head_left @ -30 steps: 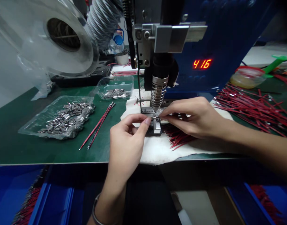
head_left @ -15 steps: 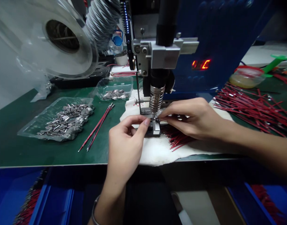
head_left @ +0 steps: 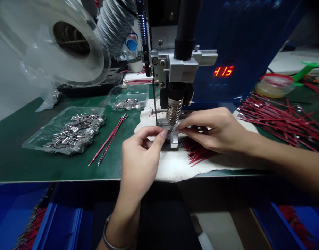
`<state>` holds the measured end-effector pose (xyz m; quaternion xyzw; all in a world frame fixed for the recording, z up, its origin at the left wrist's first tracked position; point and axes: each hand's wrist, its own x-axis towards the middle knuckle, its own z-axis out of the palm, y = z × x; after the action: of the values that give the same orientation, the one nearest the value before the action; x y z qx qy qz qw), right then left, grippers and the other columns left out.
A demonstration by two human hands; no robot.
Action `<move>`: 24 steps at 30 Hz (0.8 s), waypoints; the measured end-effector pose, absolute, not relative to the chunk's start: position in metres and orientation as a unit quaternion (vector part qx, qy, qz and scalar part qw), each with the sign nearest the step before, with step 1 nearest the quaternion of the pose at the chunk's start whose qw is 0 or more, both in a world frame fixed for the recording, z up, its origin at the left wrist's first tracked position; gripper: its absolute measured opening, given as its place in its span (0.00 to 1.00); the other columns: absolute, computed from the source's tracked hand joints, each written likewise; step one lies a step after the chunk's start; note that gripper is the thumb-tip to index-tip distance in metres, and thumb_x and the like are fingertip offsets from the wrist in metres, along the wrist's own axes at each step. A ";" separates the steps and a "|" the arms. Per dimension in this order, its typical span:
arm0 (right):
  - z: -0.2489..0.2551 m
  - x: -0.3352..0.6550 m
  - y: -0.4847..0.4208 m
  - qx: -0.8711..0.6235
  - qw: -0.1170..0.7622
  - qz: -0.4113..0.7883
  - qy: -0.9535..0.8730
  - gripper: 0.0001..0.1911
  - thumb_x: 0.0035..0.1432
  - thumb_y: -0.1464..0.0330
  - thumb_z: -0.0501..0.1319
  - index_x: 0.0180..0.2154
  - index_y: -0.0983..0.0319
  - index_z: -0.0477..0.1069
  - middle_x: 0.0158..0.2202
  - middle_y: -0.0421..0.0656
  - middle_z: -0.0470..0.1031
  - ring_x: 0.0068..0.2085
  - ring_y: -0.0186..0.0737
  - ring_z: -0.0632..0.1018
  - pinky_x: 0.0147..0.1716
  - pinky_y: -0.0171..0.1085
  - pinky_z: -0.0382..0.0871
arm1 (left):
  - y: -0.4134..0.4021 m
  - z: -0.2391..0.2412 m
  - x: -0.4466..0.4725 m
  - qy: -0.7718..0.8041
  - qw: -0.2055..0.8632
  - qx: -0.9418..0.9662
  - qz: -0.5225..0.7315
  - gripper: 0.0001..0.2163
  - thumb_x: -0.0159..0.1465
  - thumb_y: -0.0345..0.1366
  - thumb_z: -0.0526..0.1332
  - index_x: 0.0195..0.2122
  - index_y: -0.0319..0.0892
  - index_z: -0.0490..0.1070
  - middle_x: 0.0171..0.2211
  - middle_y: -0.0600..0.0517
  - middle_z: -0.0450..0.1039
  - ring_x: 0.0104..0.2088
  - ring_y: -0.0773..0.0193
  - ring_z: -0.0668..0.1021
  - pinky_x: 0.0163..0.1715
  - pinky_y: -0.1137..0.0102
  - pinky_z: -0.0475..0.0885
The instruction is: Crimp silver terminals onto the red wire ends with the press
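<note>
A soldering machine's spring-wrapped tip (head_left: 174, 110) comes down on a small metal fixture (head_left: 174, 139) at the centre. My left hand (head_left: 141, 156) is at the fixture's left side, thumb and forefinger pinched together. What it pinches is too small to make out. From the other side, my right hand (head_left: 213, 132) reaches in, fingertips closed in a pinch right beside the tip. Whatever lies between those fingers is hidden. Beneath the right hand, a bundle of red wires (head_left: 195, 152) rests on a white cloth (head_left: 172, 170).
A clear tray of metal terminals (head_left: 76, 133) lies on the left, a smaller tray (head_left: 130, 100) behind it. Several loose wires (head_left: 107, 140) lie between tray and left hand. More red wires (head_left: 281, 118) are heaped right. A large clear reel (head_left: 97, 69) overhangs the left; blue bins (head_left: 63, 222) sit below the edge.
The machine's upper block has come down slightly, and its red display shows different characters. Both hands keep their pinch at the fixture. The view has shifted a little.
</note>
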<state>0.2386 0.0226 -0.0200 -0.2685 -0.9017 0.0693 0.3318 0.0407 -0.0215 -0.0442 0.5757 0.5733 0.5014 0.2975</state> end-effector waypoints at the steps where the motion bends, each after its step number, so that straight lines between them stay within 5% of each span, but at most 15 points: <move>1: -0.020 0.238 0.023 -0.263 0.334 0.066 -0.903 0.07 0.61 0.73 0.59 0.37 0.63 0.76 0.33 0.43 0.79 0.31 0.35 0.78 0.32 0.34 0.70 | -0.022 -0.044 0.041 0.574 0.297 0.577 0.500 0.10 0.59 0.43 0.66 0.34 0.42 0.79 0.30 0.51 0.76 0.25 0.67 0.72 0.21 0.76 0.62; 24: -0.022 0.240 0.022 -0.268 0.332 0.061 -0.902 0.08 0.61 0.73 0.58 0.38 0.60 0.76 0.34 0.43 0.79 0.31 0.36 0.78 0.31 0.35 0.71 | -0.023 -0.043 0.040 0.574 0.297 0.576 0.500 0.10 0.59 0.44 0.66 0.33 0.42 0.78 0.28 0.51 0.75 0.24 0.68 0.70 0.20 0.75 0.60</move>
<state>0.2398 0.0221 -0.0216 -0.2675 -0.9024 0.0605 0.3323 0.0399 -0.0234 -0.0431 0.5765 0.5741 0.4999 0.2971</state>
